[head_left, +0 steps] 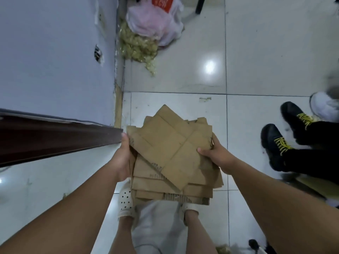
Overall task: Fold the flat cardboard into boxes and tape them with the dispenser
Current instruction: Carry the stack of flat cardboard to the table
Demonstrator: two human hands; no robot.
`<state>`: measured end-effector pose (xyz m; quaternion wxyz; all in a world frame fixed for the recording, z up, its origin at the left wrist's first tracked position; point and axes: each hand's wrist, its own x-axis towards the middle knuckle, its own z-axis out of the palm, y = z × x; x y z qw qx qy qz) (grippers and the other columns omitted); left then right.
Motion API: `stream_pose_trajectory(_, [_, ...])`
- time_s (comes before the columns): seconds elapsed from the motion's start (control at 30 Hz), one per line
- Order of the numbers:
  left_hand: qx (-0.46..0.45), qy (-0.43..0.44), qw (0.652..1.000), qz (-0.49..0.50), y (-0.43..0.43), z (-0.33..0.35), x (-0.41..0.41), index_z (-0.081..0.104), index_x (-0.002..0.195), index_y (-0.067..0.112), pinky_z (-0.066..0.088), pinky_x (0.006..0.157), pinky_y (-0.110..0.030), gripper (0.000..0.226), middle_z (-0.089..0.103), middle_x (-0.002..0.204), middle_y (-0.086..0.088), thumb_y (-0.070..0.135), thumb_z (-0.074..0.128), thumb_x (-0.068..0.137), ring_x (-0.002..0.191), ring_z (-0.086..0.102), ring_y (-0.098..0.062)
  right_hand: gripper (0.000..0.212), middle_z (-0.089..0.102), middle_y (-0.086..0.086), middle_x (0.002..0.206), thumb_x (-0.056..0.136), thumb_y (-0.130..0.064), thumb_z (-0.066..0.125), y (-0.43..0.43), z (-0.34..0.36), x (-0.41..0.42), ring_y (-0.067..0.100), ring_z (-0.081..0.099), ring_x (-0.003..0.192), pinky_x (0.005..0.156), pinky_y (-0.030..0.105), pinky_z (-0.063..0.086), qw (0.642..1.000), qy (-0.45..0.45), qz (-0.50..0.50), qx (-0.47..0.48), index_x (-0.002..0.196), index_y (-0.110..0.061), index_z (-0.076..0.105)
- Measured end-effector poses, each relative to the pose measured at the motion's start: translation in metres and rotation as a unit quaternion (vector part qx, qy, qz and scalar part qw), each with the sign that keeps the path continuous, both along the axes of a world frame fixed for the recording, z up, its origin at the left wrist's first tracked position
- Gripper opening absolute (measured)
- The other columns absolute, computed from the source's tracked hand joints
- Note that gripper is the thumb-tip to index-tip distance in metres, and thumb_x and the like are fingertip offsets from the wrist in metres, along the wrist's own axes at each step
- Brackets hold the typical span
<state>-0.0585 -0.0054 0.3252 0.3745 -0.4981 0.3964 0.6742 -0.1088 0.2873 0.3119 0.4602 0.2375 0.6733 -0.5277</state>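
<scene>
Head view, looking down, standing position.

1. Stack of flat brown corrugated cardboard sheets: held off the floor in front of the body, above the wearer's feet, centre of frame. The uppermost sheet, creased into panels, lies askew across the sheets below; their fluted near edges are stepped unevenly.
2. Left hand: grasping the stack's left edge, thumb lying along the top near the far corner, fingers hidden underneath.
3. Right hand: grasping the stack's right edge, thumb pressed on the uppermost sheet, fingers wrapped below and out of sight.
4. White perforated clog: on the wearer's left foot, just below the stack's near left corner; pale grey shorts beside it.
5. Glossy white tiled floor: carries a bright light reflection.
6. Pale bluish wall: left of frame, with a dark brown wooden door edge running towards the left hand.
7. Pink-and-white plastic bag with red print: on the floor by the wall, far end, touching a clear bag of yellowish lumps.
8. Pair of black shoes with yellow laces: another person's, right of frame, well apart from the stack; a white shoe just beyond them.
</scene>
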Motion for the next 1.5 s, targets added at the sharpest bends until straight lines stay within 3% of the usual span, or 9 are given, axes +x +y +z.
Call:
stream_pose_trajectory(0.17, [-0.012,-0.025,0.999,0.018,0.011,0.078,-0.017,0.066,0.111,0.019,0.053,0.079,-0.047,0.054,0.069,0.112,-0.009,0.059,0.033,0.095,0.097,0.067,-0.029,0.084,0.052,-0.002,0.133,0.089,-0.013,0.066,0.009,0.078,-0.021,0.021,0.057,0.108,0.081,0.034,0.051,1.0,0.009,-0.002,0.015,0.149,-0.041,0.014])
stream_pose_trajectory(0.3, [0.01,0.023,0.997,0.069,0.008,0.138,-0.017,0.066,0.093,0.012,0.056,0.065,-0.036,0.025,0.07,0.089,-0.008,0.019,0.042,0.086,0.073,0.069,-0.026,0.088,0.058,-0.006,0.117,0.088,-0.028,0.067,0.016,0.138,-0.028,0.014,0.064,0.091,0.061,0.026,0.051,0.996,0.033,-0.07,0.051,0.151,-0.04,0.006])
stream_pose_trajectory(0.47, [-0.054,0.125,0.991,0.011,0.022,0.195,-0.013,0.056,0.104,0.015,0.049,0.072,-0.035,0.052,0.06,0.095,-0.012,-0.012,0.03,0.068,0.086,0.058,-0.028,0.045,0.06,-0.015,0.109,0.089,-0.051,0.057,0.007,0.203,-0.023,-0.002,0.066,0.077,0.05,0.011,0.048,0.991,0.094,-0.081,0.059,0.128,-0.033,0.04])
stream_pose_trajectory(0.63, [-0.008,0.161,0.987,0.005,0.017,0.258,-0.021,0.054,0.118,0.014,0.054,0.078,-0.041,0.032,0.068,0.104,-0.006,0.026,0.056,0.088,0.092,0.066,-0.027,0.056,0.062,-0.007,0.116,0.085,-0.028,0.07,0.003,0.273,-0.03,0.01,0.067,0.093,0.058,0.018,0.054,0.99,0.113,-0.083,-0.01,0.13,-0.036,0.037])
stream_pose_trajectory(0.7, [-0.045,0.199,0.979,-0.029,0.012,0.285,-0.032,0.048,0.125,0.018,0.05,0.092,-0.047,0.064,0.065,0.117,-0.007,0.046,0.075,0.074,0.105,0.064,-0.026,0.058,0.066,-0.003,0.114,0.085,-0.015,0.069,0.001,0.301,-0.038,0.015,0.07,0.089,0.059,0.023,0.055,0.989,0.13,-0.07,-0.024,0.131,-0.035,0.039])
stream_pose_trajectory(0.9, [-0.176,0.283,0.943,-0.02,-0.005,0.383,-0.07,0.057,0.118,0.002,0.058,0.067,-0.035,0.06,0.071,0.099,-0.013,0.013,0.085,0.066,0.084,0.07,-0.025,0.062,0.075,-0.008,0.09,0.083,-0.007,0.072,-0.017,0.403,-0.078,0.011,0.072,0.076,0.054,0.023,0.055,0.965,0.243,-0.092,-0.037,0.127,-0.037,0.042])
stream_pose_trajectory(1.17, [-0.231,0.43,0.872,-0.003,-0.024,0.551,-0.135,0.058,0.115,0.001,0.056,0.083,-0.043,0.068,0.069,0.103,-0.016,0.023,0.089,0.059,0.089,0.068,-0.028,0.057,0.066,0.0,0.108,0.075,-0.027,0.08,-0.034,0.577,-0.133,0.017,0.065,0.092,0.066,0.029,0.052,0.91,0.394,-0.126,-0.026,0.123,-0.018,0.051])
stream_pose_trajectory(1.3, [-0.261,0.496,0.828,0.009,-0.024,0.628,-0.15,0.053,0.107,0.003,0.05,0.05,-0.021,0.062,0.065,0.088,-0.007,0.027,0.088,0.063,0.071,0.063,-0.013,0.057,0.063,-0.006,0.107,0.074,-0.04,0.078,-0.036,0.645,-0.137,0.014,0.063,0.092,0.063,0.028,0.049,0.877,0.459,-0.139,-0.027,0.121,-0.027,0.048])
stream_pose_trajectory(1.5, [-0.267,0.56,0.784,0.026,-0.027,0.686,-0.161,0.051,0.124,0.002,0.049,0.07,-0.029,0.073,0.063,0.114,-0.01,0.03,0.086,0.066,0.092,0.061,-0.022,0.056,0.062,-0.01,0.101,0.079,-0.045,0.073,-0.047,0.696,-0.133,0.014,0.061,0.093,0.073,0.033,0.05,0.828,0.528,-0.187,-0.016,0.126,-0.027,0.05])
